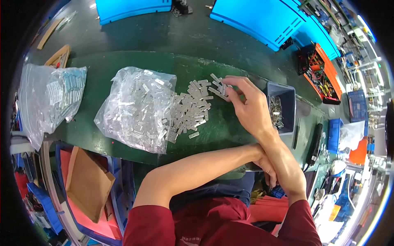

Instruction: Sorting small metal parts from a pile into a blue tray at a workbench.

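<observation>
One left hand [269, 170] half hidden, forearm-covered

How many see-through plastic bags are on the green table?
2. One bag of metal pieces lies in the middle, beside the loose pile. The other bag sits at the table's left edge. More could be hidden outside the view.

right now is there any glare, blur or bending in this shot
Head view: the green table edge bows and the corners go black from the fisheye; glare whitens the clear bag of metal strips; the right hand and loose strips are sharp; the bench clutter far right is washed out and smeared.
</observation>
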Tool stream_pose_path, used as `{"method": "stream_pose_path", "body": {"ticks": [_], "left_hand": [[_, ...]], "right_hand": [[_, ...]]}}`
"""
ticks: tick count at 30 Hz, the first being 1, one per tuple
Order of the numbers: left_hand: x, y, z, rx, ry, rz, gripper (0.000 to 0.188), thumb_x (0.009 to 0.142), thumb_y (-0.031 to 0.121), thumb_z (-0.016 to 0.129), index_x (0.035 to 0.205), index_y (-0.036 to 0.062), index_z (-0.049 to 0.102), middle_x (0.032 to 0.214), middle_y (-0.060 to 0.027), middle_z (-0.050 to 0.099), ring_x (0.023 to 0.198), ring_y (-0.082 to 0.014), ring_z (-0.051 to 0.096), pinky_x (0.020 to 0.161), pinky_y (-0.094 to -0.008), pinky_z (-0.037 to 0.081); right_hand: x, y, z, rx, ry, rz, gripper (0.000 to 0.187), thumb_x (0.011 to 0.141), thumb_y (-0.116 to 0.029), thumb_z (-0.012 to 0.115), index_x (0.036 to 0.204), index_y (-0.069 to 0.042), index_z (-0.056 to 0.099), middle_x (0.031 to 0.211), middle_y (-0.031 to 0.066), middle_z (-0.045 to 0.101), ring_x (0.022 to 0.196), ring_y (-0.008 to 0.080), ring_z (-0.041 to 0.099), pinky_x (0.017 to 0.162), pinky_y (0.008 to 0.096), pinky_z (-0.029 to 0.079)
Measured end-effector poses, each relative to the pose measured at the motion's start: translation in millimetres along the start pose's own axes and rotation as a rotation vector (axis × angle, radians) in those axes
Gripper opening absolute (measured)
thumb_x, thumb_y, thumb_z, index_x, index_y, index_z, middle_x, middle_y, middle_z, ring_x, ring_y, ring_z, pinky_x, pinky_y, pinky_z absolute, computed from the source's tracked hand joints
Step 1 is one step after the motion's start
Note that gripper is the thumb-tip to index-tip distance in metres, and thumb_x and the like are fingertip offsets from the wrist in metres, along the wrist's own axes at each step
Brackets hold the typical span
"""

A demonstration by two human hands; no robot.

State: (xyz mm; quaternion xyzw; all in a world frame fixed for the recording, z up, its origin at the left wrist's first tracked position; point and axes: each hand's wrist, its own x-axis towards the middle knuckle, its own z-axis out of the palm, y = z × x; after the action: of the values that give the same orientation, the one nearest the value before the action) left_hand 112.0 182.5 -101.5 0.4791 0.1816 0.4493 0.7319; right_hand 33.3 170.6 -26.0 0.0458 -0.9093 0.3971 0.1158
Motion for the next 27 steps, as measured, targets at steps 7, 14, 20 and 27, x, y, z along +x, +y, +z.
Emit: {"method": "stream_pose_path", "body": {"ticks": [7,14,20,27], "left_hand": [[-6.5,21.4,9.4,0.159,0.043,-0.164,0.029,0.087,0.007,0.074,0.114,-0.0024,0.07,0.104,-0.0129,0.073,0.091,-0.0216,0.072,0.083,-0.0329,0.061],[-11.9,39.5,13.3,0.305,0.121,-0.152,0.036,0.09,0.014,0.073,0.12,-0.005,0.069,0.105,-0.0152,0.074,0.088,-0.0226,0.072,0.079,-0.0329,0.06],[-34.6,66.2,13.1,0.392,0.12,-0.24,0.033,0.093,0.017,0.071,0.12,-0.0023,0.069,0.106,-0.0132,0.075,0.09,-0.0206,0.072,0.083,-0.0325,0.059],[-104.4,148.5,13.7,0.353,0.478,0.083,0.032,0.092,0.018,0.07,0.117,-0.002,0.069,0.103,-0.0124,0.075,0.091,-0.0166,0.071,0.08,-0.0291,0.057]], "right_hand": [[-15.6,-6.8,-35.5,-0.076,0.215,0.012,0.02,0.095,-0.004,0.066,0.115,-0.006,0.07,0.096,0.0048,0.067,0.074,0.0098,0.065,0.06,0.0241,0.046],[-36.3,28.0,-105.7,-0.248,0.151,0.119,0.028,0.089,-0.003,0.071,0.117,-0.002,0.069,0.096,0.0087,0.071,0.078,0.0145,0.066,0.071,0.0288,0.052],[-27.7,50.6,-109.4,-0.269,-0.305,0.038,0.06,0.075,-0.013,0.074,0.131,-0.001,0.059,0.115,0.0162,0.06,0.088,0.028,0.067,0.081,0.0392,0.053],[-10.8,73.6,-117.0,-0.119,-0.371,-0.029,0.033,0.077,-0.018,0.073,0.101,0.003,0.068,0.093,0.0208,0.07,0.089,0.041,0.066,0.079,0.0439,0.052]]}}
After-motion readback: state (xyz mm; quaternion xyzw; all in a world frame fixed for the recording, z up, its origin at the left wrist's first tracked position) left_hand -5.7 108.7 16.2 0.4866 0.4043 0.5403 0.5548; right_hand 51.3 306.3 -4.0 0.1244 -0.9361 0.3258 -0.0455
